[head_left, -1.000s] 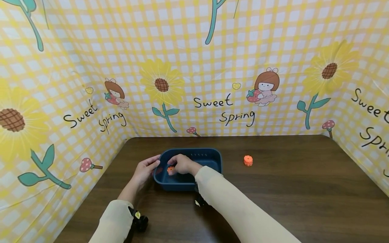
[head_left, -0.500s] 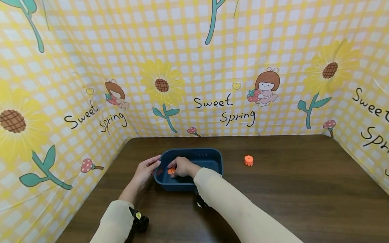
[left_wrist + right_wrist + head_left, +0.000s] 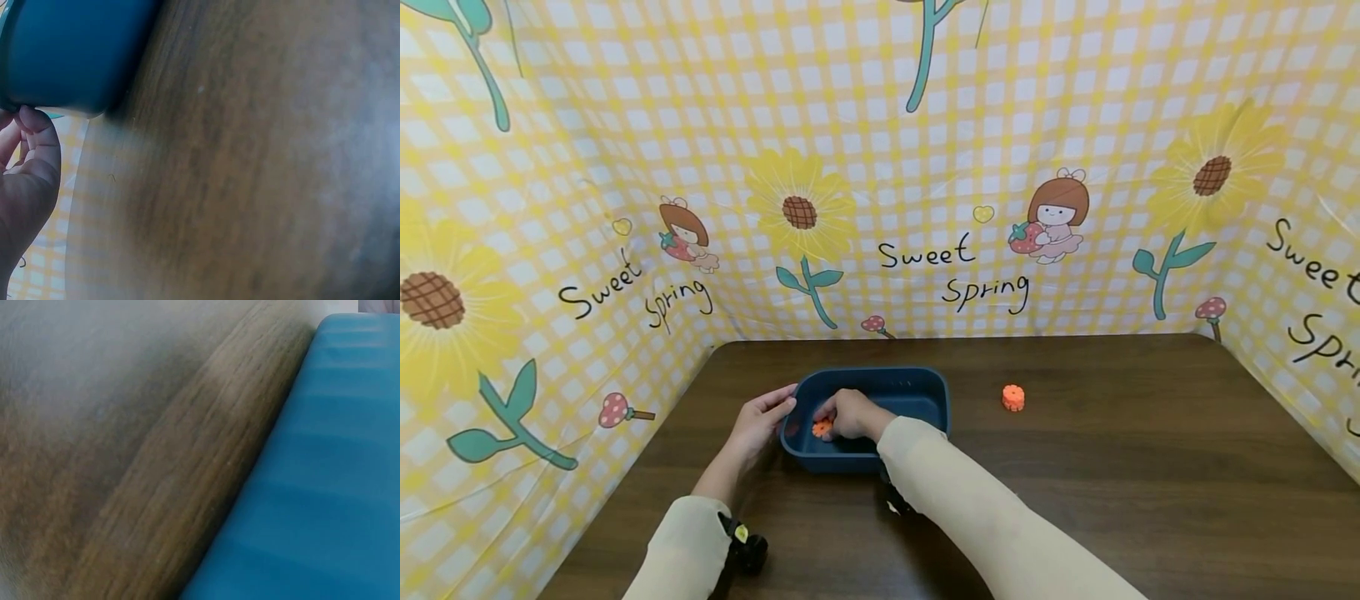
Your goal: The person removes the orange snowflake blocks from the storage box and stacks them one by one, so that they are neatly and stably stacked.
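Note:
A dark blue rectangular plastic bin point(image 3: 917, 462) stands on the table in the head view. My left hand point(image 3: 756, 423) grips its left end, thumb and fingertips at the rim; the left wrist view shows the thumb point(image 3: 40, 128) against the bin's wall point(image 3: 69, 50). Inside the bin, my right hand point(image 3: 852, 413) pinches an orange flower-shaped disc point(image 3: 822, 428) low near the left end. Part of the disc is hidden by the fingers. In the right wrist view only the bin's outer wall point(image 3: 312, 487) shows beside the table, with the hand out of sight.
To the right of the bin, a short stack of similar orange notched discs point(image 3: 1012, 397) stands on the brown wooden table point(image 3: 1120, 450). A yellow checked cloth point(image 3: 925, 167) with printed flowers hangs behind and along both sides.
My right hand has lowered slightly inside the bin, and the orange disc has moved a little toward the near side. The left hand keeps its place at the rim.

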Motion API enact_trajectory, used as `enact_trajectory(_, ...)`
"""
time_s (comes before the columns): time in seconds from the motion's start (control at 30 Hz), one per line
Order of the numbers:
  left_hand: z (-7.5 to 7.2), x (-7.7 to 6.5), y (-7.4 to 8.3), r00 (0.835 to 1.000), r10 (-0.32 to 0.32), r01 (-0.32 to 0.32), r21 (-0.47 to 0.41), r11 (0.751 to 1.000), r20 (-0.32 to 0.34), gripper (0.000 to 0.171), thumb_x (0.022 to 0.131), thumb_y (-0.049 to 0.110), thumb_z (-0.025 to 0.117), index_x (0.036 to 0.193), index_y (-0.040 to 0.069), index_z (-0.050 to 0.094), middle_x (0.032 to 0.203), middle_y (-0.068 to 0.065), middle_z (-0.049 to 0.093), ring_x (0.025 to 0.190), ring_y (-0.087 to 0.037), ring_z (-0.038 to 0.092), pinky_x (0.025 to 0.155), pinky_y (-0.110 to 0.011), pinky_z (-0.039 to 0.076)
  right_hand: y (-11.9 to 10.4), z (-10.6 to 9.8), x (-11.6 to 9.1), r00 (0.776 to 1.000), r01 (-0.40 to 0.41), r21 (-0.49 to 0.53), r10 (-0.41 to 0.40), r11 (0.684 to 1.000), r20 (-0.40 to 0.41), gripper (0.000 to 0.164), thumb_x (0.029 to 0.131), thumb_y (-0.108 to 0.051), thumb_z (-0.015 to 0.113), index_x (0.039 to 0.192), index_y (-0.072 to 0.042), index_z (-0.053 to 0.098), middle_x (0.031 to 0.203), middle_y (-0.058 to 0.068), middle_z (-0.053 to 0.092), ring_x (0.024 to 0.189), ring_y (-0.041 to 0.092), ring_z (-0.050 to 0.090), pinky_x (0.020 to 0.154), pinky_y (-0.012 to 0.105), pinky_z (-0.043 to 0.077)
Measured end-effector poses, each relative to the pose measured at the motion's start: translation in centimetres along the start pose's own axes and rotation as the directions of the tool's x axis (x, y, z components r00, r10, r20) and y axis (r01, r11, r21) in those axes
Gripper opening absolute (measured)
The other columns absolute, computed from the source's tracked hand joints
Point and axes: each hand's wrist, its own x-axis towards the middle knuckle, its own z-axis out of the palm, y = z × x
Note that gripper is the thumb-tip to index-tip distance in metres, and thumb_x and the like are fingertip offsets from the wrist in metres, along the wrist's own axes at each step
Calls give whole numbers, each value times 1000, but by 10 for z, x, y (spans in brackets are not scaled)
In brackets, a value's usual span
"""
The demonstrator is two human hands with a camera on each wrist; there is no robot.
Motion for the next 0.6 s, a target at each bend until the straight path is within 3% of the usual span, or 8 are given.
enact_trajectory(0.33,-1,0,-1,1000,-14,14,39,999,3,45,99,16,59,140,-1,50,131,-15,58,98,-11,63,82,-28,54,0,1,-1,1000,6,3,-6,1000,6,22,85,-10,76,107,-13,74,87,-1,59,82,15,51,77,27,44)
enact_trajectory(0.6,-1,1,-1,1000,-18,18,28,999,-2,45,99,16,59,140,-1,50,129,-13,60,96,-11,63,80,-28,54,0,0,0,1000,15,-40,-15,999,18,13,87,-15,75,98,-13,69,88,-2,58,82,14,51,78,26,44)
